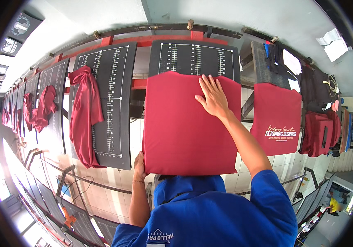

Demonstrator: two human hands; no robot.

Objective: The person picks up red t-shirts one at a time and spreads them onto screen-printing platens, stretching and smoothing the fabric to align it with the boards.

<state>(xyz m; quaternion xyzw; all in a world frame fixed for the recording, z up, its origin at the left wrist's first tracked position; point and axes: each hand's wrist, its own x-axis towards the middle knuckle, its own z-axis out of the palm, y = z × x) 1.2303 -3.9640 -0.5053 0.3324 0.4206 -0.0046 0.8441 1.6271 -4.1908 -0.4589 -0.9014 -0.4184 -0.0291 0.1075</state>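
Note:
A plain maroon T-shirt is stretched over a black printing board in front of me, and the board's far end with white ruler marks shows beyond it. My right hand lies flat on the cloth near its far right corner, fingers together and stretched out. At the near left edge, my left hand holds the side of the shirt, its fingers partly hidden behind the cloth.
On the left, a crumpled maroon shirt lies on another ruled board, with more boards and shirts farther along. To the right is a maroon shirt with white print. A stack of folded maroon cloth stands beyond. A metal rail runs behind.

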